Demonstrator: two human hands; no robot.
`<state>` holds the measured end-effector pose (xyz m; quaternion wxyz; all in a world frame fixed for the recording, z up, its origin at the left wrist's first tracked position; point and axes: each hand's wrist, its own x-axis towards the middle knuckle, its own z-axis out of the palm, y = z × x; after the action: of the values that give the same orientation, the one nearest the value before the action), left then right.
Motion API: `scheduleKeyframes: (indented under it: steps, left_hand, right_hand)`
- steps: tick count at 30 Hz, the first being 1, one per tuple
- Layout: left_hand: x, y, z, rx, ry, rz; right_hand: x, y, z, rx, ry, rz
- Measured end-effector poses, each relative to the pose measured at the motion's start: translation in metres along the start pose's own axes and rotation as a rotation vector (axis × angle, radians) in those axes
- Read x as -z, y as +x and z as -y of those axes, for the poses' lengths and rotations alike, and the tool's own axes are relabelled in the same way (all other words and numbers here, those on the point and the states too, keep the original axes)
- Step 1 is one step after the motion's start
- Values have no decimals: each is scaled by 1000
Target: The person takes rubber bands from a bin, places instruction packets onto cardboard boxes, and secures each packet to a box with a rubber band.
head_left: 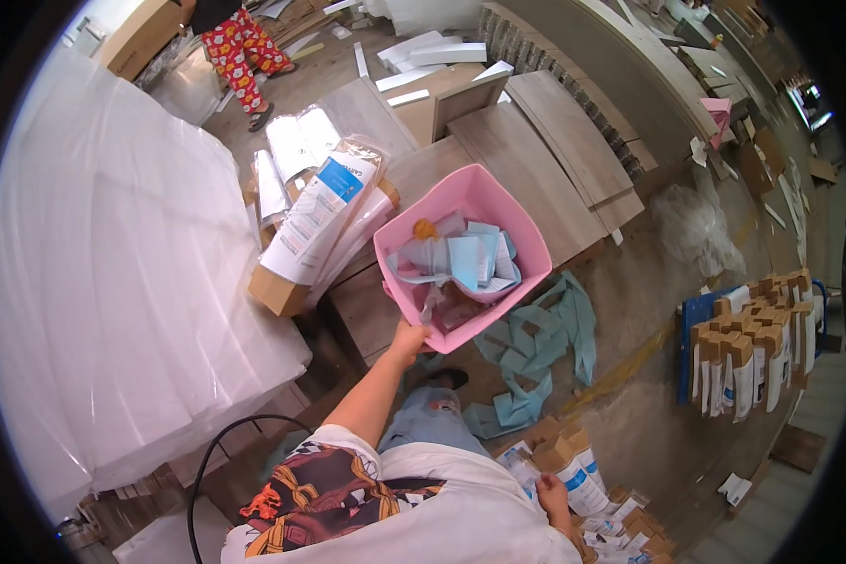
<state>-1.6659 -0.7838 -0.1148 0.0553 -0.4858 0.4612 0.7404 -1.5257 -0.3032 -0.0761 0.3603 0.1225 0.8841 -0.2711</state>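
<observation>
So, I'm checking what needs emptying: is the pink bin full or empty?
Partly filled: light-blue pieces and clear plastic lie inside the pink bin, leaving bare pink showing around them.

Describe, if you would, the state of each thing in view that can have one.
Pink bin: open-topped, partly filled, held by its rim.
Light-blue pieces: loose inside the bin.
Left hand: gripping the rim.
Right hand: curled, grip unclear.
Blue-green strips: loose on the floor.
Long labelled carton: wrapped in clear plastic.
Blue platform: loaded with packages.
Large white stack: apparently covered in film.
</observation>
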Motion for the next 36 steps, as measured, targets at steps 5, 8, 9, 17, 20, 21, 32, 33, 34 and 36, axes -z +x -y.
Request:
scheduleKeyframes:
  steps: [5, 8, 9, 17, 20, 21, 32, 33, 34, 36]
  left_hand:
    - [5, 5, -24, 150, -16, 75]
    - [11, 19, -11, 95, 9, 104]
    - [13, 16, -6, 70, -26, 78]
    - [33, -88, 23, 68, -337, 287]
    - [52, -144, 54, 27, -280, 313]
    - [62, -165, 58, 43, -253, 312]
    - [192, -318, 180, -59, 101, 294]
    - [199, -325, 190, -96, 125, 290]
    - [207, -331, 197, -128, 155, 292]
    - [231, -339, 205, -56, 202, 362]
  right_hand:
    - [22, 45, 161, 312, 104, 40]
    - [26, 77, 244, 591, 37, 48]
    - [26, 83, 268, 692, 49, 28]
    - [36, 44, 384, 1048, 85, -127]
    - [28, 7, 397, 1179, 55, -152]
    - [21, -15, 402, 1202, 112, -173]
    - [-228, -45, 195, 928, -1201, 656]
    - [-235, -54, 188, 906, -1196, 610]
    - [-244, -66, 179, 877, -1185, 565]
    - [-261, -84, 171, 779, -1201, 562]
